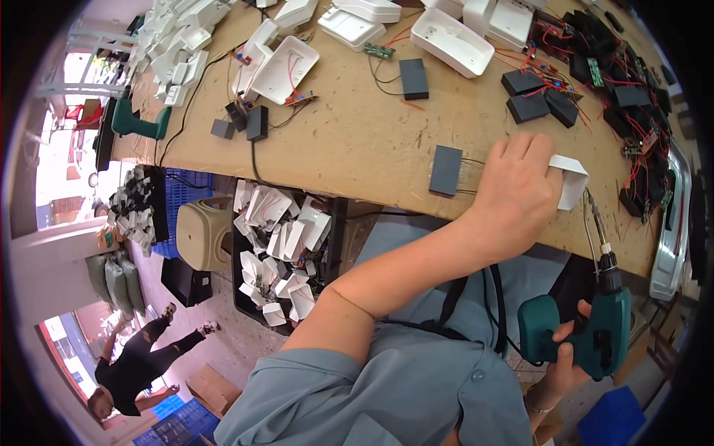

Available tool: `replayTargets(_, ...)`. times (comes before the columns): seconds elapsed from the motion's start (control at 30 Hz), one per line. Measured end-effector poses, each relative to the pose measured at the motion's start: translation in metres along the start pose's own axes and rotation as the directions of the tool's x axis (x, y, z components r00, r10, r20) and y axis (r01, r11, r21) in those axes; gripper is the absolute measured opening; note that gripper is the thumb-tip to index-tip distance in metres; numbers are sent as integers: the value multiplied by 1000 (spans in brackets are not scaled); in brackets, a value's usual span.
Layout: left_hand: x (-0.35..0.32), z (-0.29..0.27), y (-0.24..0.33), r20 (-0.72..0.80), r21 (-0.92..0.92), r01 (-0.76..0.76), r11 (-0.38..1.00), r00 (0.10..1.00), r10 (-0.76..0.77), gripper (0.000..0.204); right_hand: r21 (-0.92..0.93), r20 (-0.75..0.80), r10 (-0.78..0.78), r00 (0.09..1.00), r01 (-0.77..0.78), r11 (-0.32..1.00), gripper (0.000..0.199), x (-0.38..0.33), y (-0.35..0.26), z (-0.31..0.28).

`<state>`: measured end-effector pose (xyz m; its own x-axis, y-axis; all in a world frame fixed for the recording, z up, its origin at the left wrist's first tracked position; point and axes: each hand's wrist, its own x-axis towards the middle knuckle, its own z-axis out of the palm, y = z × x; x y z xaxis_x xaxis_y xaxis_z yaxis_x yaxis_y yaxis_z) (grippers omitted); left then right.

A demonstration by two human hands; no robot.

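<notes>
My left hand (520, 186) is closed around a white plastic casing (572, 183) near the front edge of the workbench. Gripped in my right hand (567, 364) is a green soldering gun (608, 327), low at the right. Its thin metal tip, with a slender tube alongside, points up to the casing's right side; I cannot tell whether they touch. Just left of my left hand lies a dark box (445, 170) on the bench, with thin wires running under the hand. The inside of the casing is hidden from this side.
Dark boxes with red wires and circuit boards pile up (632, 97) at the right. White casings (452, 41) lie along the back. Another green pistol-grip tool (140, 121) sits at the bench's left end. Below stands a black crate (239, 286) of casings; a person (137, 364) is farther off.
</notes>
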<state>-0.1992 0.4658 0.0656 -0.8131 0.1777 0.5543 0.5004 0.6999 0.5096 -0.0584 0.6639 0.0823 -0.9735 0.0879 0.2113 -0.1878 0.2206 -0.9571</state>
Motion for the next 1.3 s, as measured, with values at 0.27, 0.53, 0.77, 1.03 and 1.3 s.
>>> replayTargets(0.27, 1, -78, -54, 26, -756, 411, 510, 797, -604, 12, 46, -11, -73, 997, 73, 996, 60, 1, -5, -5)
replayTargets(0.53, 9, -216, -140, -497, -686, 166, 708, 604, -623, 19, 268, -30, -49, 998, 56, 962, 65, 1, 0, -11)
replayTargets(0.77, 21, -229, -216, -336, 308, 540, 784, 832, -441, 19, 317, -24, -47, 999, 52, 947, 65, 5, -1, -5)
replayTargets(1.03, 60, -179, -198, -419, 511, 236, 826, 908, -1, 23, 258, -32, -53, 998, 59, 964, 66, 9, -1, -7)
replayTargets(1.3, 113, -114, -210, 34, 652, 215, 727, 950, -311, 84, 252, -67, -15, 998, 32, 967, 66, 7, -3, -3)
